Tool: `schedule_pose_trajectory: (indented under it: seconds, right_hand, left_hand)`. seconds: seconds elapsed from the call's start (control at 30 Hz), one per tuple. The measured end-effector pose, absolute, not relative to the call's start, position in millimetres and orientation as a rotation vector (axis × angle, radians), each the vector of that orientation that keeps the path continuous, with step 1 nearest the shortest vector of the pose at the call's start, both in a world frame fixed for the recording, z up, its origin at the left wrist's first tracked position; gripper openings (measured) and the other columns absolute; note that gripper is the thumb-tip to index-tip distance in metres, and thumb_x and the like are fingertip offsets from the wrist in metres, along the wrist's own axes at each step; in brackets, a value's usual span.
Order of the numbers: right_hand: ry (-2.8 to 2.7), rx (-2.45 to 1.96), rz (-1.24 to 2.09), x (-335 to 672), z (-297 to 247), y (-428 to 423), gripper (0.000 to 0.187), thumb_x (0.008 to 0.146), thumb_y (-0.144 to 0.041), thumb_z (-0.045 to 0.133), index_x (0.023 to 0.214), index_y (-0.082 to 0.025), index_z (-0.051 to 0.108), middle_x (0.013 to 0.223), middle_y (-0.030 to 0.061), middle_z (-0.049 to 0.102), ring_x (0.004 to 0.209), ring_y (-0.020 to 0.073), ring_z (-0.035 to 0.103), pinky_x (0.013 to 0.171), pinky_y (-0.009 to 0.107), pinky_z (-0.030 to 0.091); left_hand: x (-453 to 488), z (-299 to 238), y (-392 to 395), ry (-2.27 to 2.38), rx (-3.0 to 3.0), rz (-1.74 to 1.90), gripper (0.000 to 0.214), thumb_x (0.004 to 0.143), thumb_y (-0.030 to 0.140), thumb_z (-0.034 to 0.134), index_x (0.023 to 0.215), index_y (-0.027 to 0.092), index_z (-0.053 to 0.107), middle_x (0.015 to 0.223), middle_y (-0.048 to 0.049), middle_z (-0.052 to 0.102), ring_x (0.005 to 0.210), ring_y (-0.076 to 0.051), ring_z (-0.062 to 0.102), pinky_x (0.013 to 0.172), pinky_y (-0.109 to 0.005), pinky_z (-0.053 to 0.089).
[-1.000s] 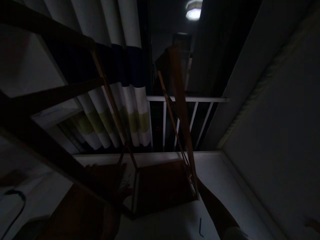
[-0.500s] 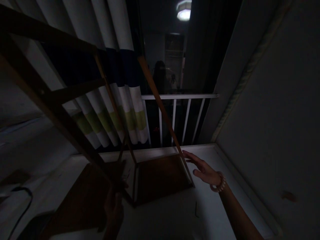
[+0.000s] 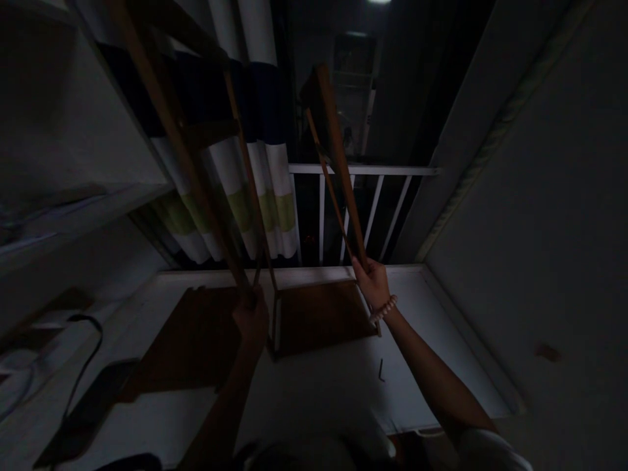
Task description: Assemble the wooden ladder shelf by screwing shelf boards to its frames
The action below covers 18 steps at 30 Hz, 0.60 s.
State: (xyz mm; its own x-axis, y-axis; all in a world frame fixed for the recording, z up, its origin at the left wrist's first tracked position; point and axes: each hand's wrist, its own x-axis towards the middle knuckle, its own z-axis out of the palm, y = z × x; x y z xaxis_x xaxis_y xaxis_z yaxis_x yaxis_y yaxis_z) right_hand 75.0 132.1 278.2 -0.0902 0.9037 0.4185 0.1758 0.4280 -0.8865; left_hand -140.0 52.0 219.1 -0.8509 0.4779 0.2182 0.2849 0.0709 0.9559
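A brown wooden rack frame stands on the white surface, with a dark shelf panel (image 3: 318, 317) low between its two ladder-like sides. My left hand (image 3: 252, 320) is wrapped around the lower part of the left side frame (image 3: 201, 176). Wearing a bead bracelet (image 3: 383, 310), my right hand (image 3: 373, 284) grips the right side frame (image 3: 339, 157) near its lower end. Both sides lean up and to the left. To the left of the rack a loose wooden board (image 3: 189, 343) lies flat, partly behind my left forearm. An L-shaped hex key (image 3: 381, 371) lies right of centre.
Behind the rack hang striped curtains (image 3: 267, 98), beside a dark window with a white railing (image 3: 392, 171). A black cable (image 3: 91, 353) and a flat dark object (image 3: 91, 405) are at the left, below a wall shelf (image 3: 98, 206). A wall (image 3: 530, 216) bounds the right.
My right hand has gone from open beside the right side frame to closed around it. The right side frame now shows both its rails. In the view, my left hand has shifted up and right.
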Motion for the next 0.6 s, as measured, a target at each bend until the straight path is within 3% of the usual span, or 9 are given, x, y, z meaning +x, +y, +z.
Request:
schedule_pose_trajectory:
  seconds: [0.23, 0.6]
  right_hand:
    - [-1.422, -0.998, 0.877, 74, 288, 134, 0.047, 0.063, -0.060, 0.052, 0.046, -0.020, 0.035, 0.043, -0.0066, 0.027, 0.042, 0.0054, 0.023, 0.038, 0.021, 0.017]
    - [-1.211, -1.001, 0.916, 89, 284, 145, 0.048, 0.064, -0.059, 0.054, 0.048, -0.021, 0.030, 0.041, -0.0085, 0.025, 0.037, 0.0033, 0.020, 0.034, 0.020, 0.014]
  left_hand:
    - [-154, 214, 65, 2.116, 0.833, 1.821, 0.036, 0.063, 0.050, 0.049, 0.051, 0.018, 0.040, 0.046, 0.0032, 0.035, 0.044, -0.009, 0.036, 0.039, -0.023, 0.030]
    - [-178, 212, 112, 1.940, 0.883, 1.731, 0.039, 0.059, 0.053, 0.053, 0.047, 0.018, 0.041, 0.043, 0.0024, 0.038, 0.040, -0.009, 0.036, 0.037, -0.023, 0.029]
